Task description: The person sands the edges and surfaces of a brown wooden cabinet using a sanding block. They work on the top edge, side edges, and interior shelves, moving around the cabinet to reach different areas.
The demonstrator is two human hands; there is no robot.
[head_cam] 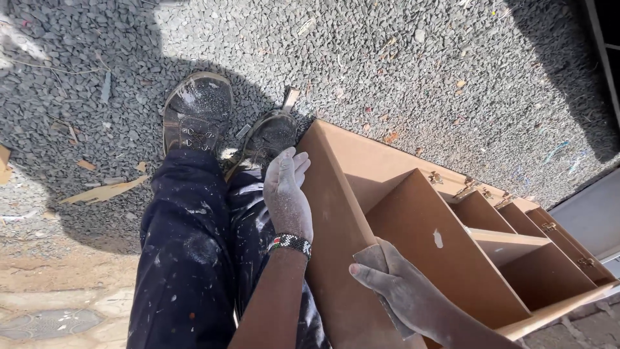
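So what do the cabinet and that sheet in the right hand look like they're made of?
The cabinet looks like unfinished fibreboard: uniform matt brown faces with no grain, though painted wood is possible. The sheet under the right hand looks like grey sandpaper, thin and bent, with pale dust coating both hands.

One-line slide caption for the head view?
Dusty left hand rests on a brown cabinet's side panel; right hand grips sandpaper on its edge.
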